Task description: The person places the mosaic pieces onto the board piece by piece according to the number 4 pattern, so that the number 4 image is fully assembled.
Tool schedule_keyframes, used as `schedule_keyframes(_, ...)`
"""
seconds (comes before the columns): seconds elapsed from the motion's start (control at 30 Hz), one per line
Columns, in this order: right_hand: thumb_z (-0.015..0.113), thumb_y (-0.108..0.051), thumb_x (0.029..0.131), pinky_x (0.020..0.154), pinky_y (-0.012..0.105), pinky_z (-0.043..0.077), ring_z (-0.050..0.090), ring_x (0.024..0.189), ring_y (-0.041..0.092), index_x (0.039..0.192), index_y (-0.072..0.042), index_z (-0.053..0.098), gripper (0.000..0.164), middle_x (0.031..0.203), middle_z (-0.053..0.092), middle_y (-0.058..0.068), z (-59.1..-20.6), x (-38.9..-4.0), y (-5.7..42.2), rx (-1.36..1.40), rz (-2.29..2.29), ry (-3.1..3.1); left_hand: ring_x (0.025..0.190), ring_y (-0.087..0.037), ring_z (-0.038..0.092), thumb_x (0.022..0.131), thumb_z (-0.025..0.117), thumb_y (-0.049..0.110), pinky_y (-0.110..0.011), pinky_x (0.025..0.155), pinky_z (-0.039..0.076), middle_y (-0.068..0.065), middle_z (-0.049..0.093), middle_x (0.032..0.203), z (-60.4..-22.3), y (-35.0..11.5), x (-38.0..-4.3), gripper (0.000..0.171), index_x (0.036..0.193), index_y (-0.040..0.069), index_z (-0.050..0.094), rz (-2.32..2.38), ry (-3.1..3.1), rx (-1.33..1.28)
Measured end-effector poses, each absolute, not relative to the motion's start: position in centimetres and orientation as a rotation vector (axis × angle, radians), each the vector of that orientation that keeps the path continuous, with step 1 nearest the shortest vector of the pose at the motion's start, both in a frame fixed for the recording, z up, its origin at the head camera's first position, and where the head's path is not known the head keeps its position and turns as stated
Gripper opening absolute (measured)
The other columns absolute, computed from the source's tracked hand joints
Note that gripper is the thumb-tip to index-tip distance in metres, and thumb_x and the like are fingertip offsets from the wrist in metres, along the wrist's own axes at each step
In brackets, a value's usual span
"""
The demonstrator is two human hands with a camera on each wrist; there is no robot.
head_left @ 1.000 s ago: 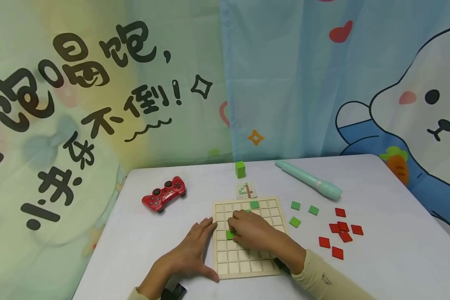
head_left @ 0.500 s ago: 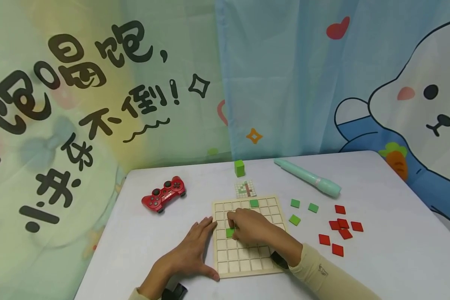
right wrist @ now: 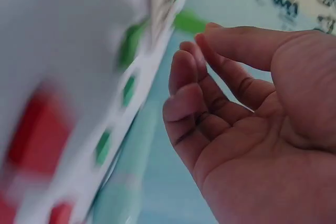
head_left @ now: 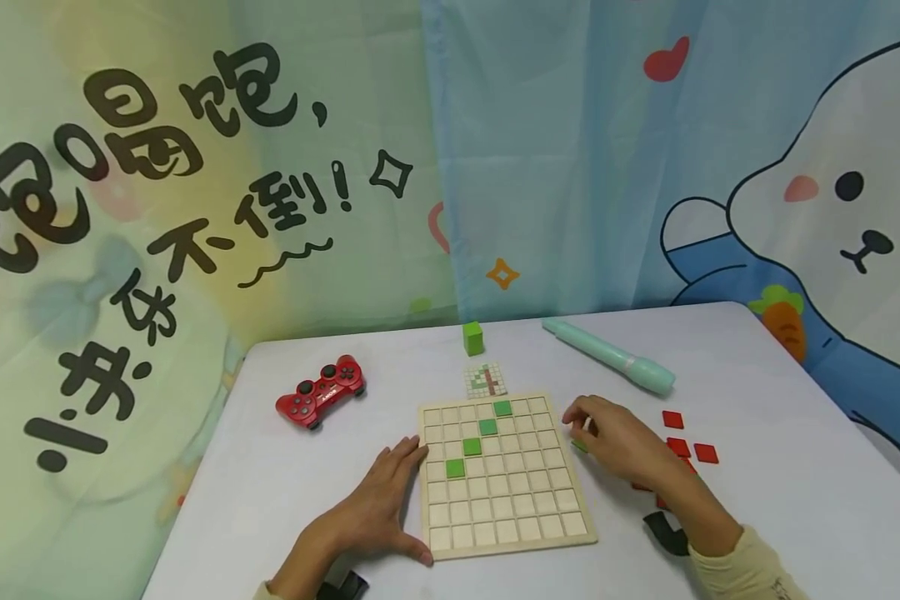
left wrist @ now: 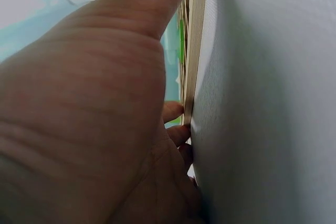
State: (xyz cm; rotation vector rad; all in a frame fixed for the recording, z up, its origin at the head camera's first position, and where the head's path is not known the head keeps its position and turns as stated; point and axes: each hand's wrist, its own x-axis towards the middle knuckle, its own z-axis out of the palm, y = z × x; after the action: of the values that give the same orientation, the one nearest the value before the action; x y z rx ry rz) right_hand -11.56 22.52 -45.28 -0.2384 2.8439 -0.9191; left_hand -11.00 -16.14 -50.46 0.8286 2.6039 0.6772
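Note:
A square wooden grid board (head_left: 528, 505) lies on the white table, with several green tiles (head_left: 455, 468) set in a diagonal of its cells. My left hand (head_left: 371, 504) rests along the board's left edge, thumb spread toward the near corner; its fingertips (left wrist: 177, 134) touch the board's side in the left wrist view. To the right of the board, my right hand (head_left: 618, 437) hovers over the loose green tiles, fingers loosely bent and nothing held. One loose green tile (head_left: 580, 447) peeks out under it. Three loose ones, including a green tile (right wrist: 128, 90), show in the right wrist view.
Red tiles (head_left: 707, 453) lie scattered to the right, partly behind my right forearm. Past the board are a small pattern card (head_left: 486, 381) and a green cube (head_left: 473, 338). A red game controller (head_left: 321, 392) sits at left, a mint-green wand-shaped object (head_left: 611, 357) at back right.
My right hand has left the board and moved right to the loose green tiles. The diagonal of green tiles it was covering is now in sight. My left hand stays at the board's edge.

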Motion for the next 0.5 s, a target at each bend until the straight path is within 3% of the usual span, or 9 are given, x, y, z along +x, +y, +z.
schedule_keyframes(0.23, 0.08, -0.021, 0.095, 0.077, 0.032, 0.054, 0.056, 0.091, 0.019, 0.124, -0.005, 0.065, 0.036, 0.116, 0.062, 0.012, -47.2, -10.7, 25.7, -0.139, -0.809, 2.886, 0.167, -0.04, 0.016, 0.059, 0.099, 0.064, -0.059, 0.139, 0.014, -0.017, 0.017, 0.178, -50.0, -16.4, -10.8, 0.145, 0.168, 0.006, 0.023, 0.69, 2.599, 0.846)
schedule_keyframes(0.5, 0.083, -0.016, 0.092, 0.083, 0.039, 0.059, 0.056, 0.096, 0.021, 0.115, -0.006, 0.064, 0.031, 0.11, 0.059, 0.01, -47.6, -10.7, 25.4, -0.169, -0.765, 2.907, 0.168, -0.039, 0.014, 0.06, 0.098, 0.065, -0.059, 0.139, 0.012, -0.016, 0.015, 0.179, -50.1, -16.2, -10.8, 0.145, 0.168, 0.007, 0.021, 0.7, 2.589, 0.838)
